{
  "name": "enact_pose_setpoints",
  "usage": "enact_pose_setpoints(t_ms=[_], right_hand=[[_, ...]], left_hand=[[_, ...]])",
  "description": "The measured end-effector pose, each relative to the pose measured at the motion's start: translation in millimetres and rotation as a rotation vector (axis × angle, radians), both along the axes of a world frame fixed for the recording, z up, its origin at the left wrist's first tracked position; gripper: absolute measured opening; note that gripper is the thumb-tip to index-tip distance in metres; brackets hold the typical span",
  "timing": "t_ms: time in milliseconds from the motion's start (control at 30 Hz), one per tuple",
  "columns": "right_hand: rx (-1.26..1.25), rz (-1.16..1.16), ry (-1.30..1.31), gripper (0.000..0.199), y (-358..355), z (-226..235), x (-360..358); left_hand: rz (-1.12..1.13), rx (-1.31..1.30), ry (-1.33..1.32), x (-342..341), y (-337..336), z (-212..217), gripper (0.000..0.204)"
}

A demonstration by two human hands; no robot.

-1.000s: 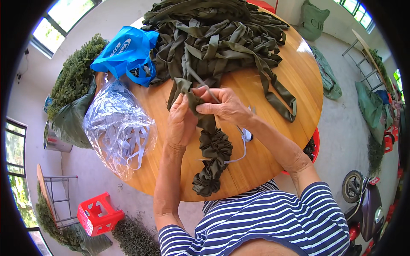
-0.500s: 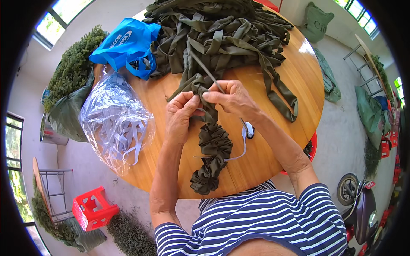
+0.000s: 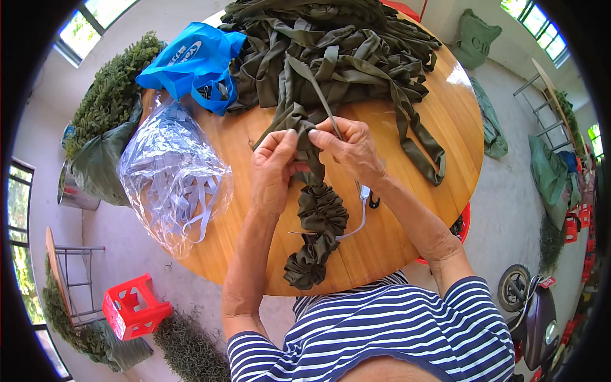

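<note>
Both of my hands work over the round table on a dark green fabric strip (image 3: 310,153). My left hand (image 3: 272,167) pinches its left edge between thumb and fingers. On the other side, my right hand (image 3: 351,149) grips the strip with thumb and forefinger, and a thin grey metal rod (image 3: 327,107) runs through that hand. Toward me the strip bunches into a ruffled section (image 3: 321,210) and a second ruffled clump (image 3: 308,267). A thin metal pin (image 3: 300,233) sticks out between them. From there a white elastic band (image 3: 361,224) curves up toward the rod's lower end.
A large heap of green fabric strips (image 3: 344,57) covers the far side of the wooden table (image 3: 254,254). At left lie a blue bag (image 3: 191,60) and a clear plastic bag (image 3: 172,172) of white elastic bands. A red stool (image 3: 135,307) stands on the floor at left.
My fingers have shifted slightly on the strip, and the fabric between them sits a little differently. The rod has tilted slightly steeper. The ruffled sections lie almost where they were.
</note>
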State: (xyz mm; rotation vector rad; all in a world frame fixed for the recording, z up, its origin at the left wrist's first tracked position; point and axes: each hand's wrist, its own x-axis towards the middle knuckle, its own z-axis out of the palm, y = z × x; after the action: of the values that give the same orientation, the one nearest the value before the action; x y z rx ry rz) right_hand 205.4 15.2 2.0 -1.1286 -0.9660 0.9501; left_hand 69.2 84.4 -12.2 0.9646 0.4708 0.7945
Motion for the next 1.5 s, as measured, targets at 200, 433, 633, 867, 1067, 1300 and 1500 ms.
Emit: enact_pose_setpoints(t_ms=[200,433,633,867,1067,1300,1500], right_hand=[[-0.102,-0.001,-0.062,0.017,0.3,3.0,-4.1],[-0.09,0.092,-0.399,0.028,-12.0,23.3,-0.9],[-0.158,0.239,-0.534,0.037,-20.1,22.9,-12.6],[-0.184,0.171,-0.595,0.039,-17.5,18.4,-12.9],[-0.144,0.045,-0.401,0.042,-12.4,12.1,-11.7],[-0.342,0.314,-0.204,0.044,-17.9,29.4,4.4],[-0.229,0.322,-0.269,0.043,-22.0,30.1,-2.3]], left_hand=[[0.151,0.104,0.015,1.8,-0.1,-9.6,0.01],[0.37,0.001,-0.018,-9.3,20.4,-11.1,0.01],[0.368,-0.001,-0.081,-13.8,25.8,-14.1,0.011],[0.413,0.111,0.007,-5.3,19.6,-12.8,0.015],[0.165,0.166,0.034,7.5,-9.0,-11.3,0.029],[0.307,0.07,0.027,1.4,8.8,-12.5,0.022],[0.304,0.146,0.022,-1.1,11.3,-18.2,0.023]])
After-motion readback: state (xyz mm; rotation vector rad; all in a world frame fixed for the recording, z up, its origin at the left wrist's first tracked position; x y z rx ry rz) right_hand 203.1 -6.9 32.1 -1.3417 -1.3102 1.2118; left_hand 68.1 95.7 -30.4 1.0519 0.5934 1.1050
